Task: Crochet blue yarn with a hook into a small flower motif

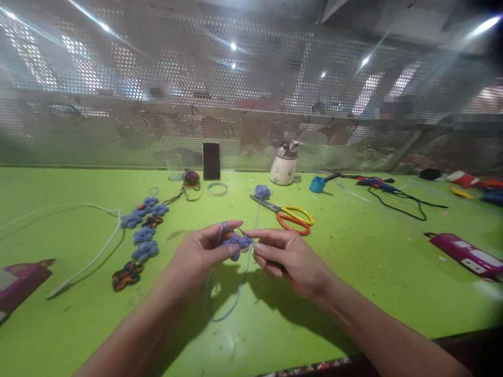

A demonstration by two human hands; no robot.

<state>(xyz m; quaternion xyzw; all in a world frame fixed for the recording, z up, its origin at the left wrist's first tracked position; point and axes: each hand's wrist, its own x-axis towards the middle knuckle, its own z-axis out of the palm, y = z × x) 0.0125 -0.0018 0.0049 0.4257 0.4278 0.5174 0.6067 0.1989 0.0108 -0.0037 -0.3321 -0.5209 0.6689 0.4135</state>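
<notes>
My left hand (206, 248) pinches a small blue-purple piece of crochet (231, 244), with yarn looped over its index finger. From the right, my right hand (285, 254) grips a crochet hook (247, 234); its thin tip meets the piece, and most of its handle is hidden in the fingers. A strand of yarn (238, 298) hangs in a loop below both hands. Another length runs up to a small blue-purple yarn ball (262, 191). Just beyond my right hand lie scissors (293, 215) with one yellow and one red handle loop.
Crocheted flowers (144, 251) lie on the green table (393, 293) at left, near a white cable (98, 251). Behind stand a dark phone (211, 161), a multicoloured yarn ball (191, 178), a ring (217, 189), a bottle (284, 166) and a blue pot (317, 184). Magenta power strips (467, 255) flank both sides.
</notes>
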